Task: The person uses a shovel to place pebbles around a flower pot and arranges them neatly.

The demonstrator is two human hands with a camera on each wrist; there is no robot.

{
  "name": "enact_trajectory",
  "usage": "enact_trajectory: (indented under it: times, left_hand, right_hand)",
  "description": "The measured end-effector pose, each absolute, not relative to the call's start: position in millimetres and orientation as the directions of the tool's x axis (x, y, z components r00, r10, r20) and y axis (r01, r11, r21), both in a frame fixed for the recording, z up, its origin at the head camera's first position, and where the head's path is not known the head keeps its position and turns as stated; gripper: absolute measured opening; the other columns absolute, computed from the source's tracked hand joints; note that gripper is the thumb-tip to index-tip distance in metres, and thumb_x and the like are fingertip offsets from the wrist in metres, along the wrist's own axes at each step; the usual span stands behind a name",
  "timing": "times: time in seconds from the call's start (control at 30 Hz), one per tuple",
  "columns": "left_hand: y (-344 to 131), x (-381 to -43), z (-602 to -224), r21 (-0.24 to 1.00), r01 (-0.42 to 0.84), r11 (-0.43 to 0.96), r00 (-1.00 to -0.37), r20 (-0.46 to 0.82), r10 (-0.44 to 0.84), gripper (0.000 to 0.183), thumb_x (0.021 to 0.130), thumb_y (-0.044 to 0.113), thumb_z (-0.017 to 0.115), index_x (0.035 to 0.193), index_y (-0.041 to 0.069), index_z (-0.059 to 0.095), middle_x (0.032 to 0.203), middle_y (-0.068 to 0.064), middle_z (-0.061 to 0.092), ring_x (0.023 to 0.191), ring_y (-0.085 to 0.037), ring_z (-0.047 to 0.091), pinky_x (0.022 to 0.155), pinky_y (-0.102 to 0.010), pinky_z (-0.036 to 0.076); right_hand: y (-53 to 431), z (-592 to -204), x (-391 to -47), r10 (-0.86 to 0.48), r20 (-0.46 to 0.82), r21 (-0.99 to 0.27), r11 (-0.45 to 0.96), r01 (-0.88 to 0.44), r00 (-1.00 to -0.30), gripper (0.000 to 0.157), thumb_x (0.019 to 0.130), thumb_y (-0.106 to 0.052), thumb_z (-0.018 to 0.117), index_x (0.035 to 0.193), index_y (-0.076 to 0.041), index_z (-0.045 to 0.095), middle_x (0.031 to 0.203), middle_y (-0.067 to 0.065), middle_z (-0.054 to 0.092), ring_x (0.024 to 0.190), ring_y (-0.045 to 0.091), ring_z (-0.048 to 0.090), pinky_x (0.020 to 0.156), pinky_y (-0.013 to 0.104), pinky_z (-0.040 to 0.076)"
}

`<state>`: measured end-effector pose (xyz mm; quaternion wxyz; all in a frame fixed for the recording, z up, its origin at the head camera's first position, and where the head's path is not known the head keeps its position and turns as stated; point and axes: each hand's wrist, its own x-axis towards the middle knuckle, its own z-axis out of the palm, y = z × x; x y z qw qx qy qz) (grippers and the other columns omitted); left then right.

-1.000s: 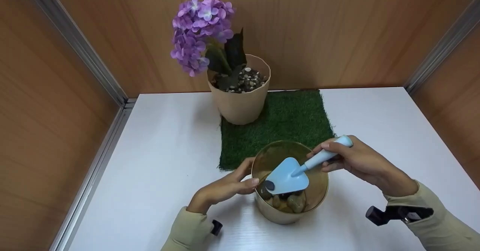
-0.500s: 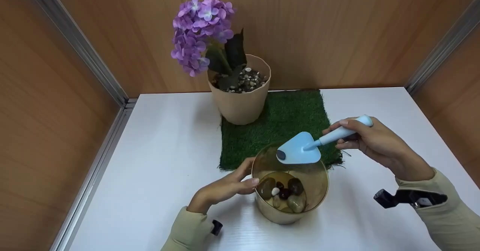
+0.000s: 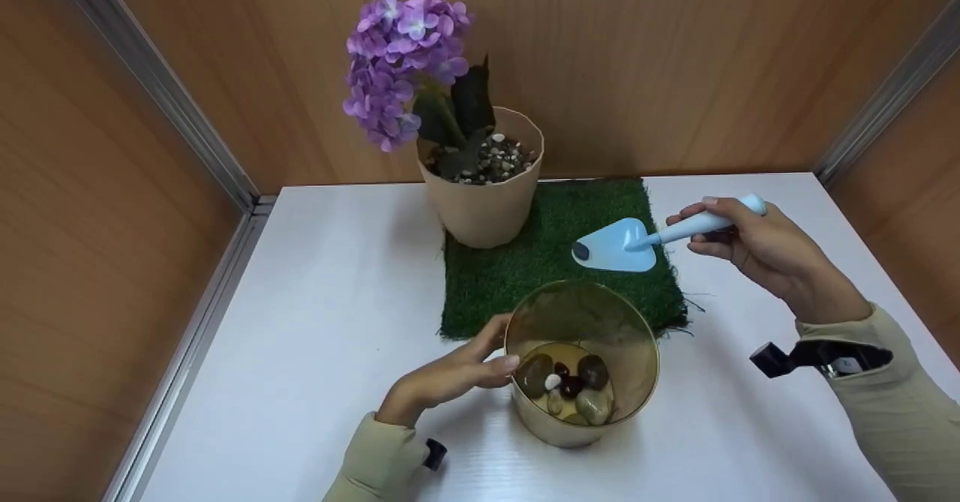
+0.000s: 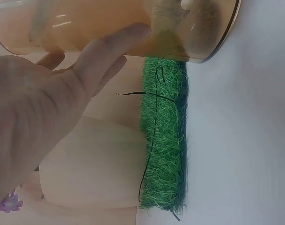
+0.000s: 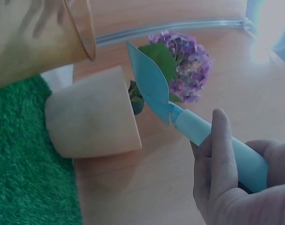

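My right hand point(image 3: 780, 258) grips the pale blue handle of a small garden trowel point(image 3: 621, 248) and holds it in the air over the green turf mat, behind the bowl. A small dark stone point(image 3: 580, 251) lies at the tip of the blade. With thumb and fingers, my left hand point(image 3: 450, 374) holds the left side of an amber see-through bowl point(image 3: 592, 314) near its rim. Several dark, grey and white stones point(image 3: 594, 406) lie at the bottom of it. In the right wrist view the trowel point(image 5: 149, 82) overlaps the potted flower.
A beige pot point(image 3: 484, 213) with a purple flower point(image 3: 405, 59) and pebbly soil point(image 3: 501, 158) stands at the back on the turf mat point(image 3: 517, 296). The white table point(image 3: 322, 299) is bounded by wood-look panels point(image 3: 675, 67) at the back and sides.
My right hand has lifted the trowel, with the dark stone on it, out of the bowl and moved it back and to the right over the turf. My left hand stays on the bowl.
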<state>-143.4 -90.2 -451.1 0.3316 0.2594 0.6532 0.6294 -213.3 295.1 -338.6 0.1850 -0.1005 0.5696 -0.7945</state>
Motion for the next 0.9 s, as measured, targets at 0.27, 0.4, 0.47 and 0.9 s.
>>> enact_trajectory:
  times: [0.27,0.4,0.47,0.9]
  left_hand:
    - [-89,-144,-452,0.994,-0.09,0.063,-0.643,-0.106,0.758,0.063,0.094,0.043,0.051,0.146,0.025,0.018,0.151,-0.006,0.016,0.138,-0.028,0.016,0.095,-0.035,0.044]
    - [-89,-144,-451,0.995,-0.082,0.051,-0.637,-0.091,0.765,0.062,0.095,0.04,0.05,0.146,0.023,0.018,0.151,-0.007,0.015,0.138,-0.028,0.016,0.097,-0.038,0.043]
    - [-89,-144,-451,0.996,-0.075,0.045,-0.632,-0.083,0.77,0.061,0.096,0.038,0.049,0.146,0.022,0.018,0.151,-0.008,0.015,0.138,-0.029,0.016,0.097,-0.038,0.042]
    - [-90,-145,-453,0.994,-0.086,0.065,-0.643,-0.105,0.759,0.061,0.096,0.039,0.049,0.146,0.026,0.017,0.151,-0.005,0.015,0.138,-0.028,0.017,0.094,-0.035,0.045]
  right_hand:
    - [300,-359,-231,-0.283,-0.136,-0.937,-0.275,0.216,-0.949,0.031,0.096,-0.018,0.054,0.113,0.007,0.057,0.113,0.018,0.06,0.095,0.024,0.064,0.081,0.032,0.052]
    - [299,-378,-241,-0.219,-0.171,-0.936,-0.267,0.228,-0.961,0.034,0.095,-0.021,0.055,0.112,0.008,0.06,0.113,0.018,0.061,0.097,0.024,0.064,0.083,0.032,0.051]
    - [297,-389,-245,-0.194,-0.186,-0.935,-0.265,0.234,-0.963,0.035,0.095,-0.022,0.056,0.112,0.008,0.06,0.113,0.019,0.061,0.097,0.024,0.063,0.084,0.032,0.05]
    - [270,-434,-265,-0.073,-0.227,-0.93,-0.279,0.239,-0.971,0.04,0.094,-0.027,0.055,0.117,0.007,0.057,0.125,0.023,0.05,0.101,0.024,0.06,0.091,0.032,0.046]
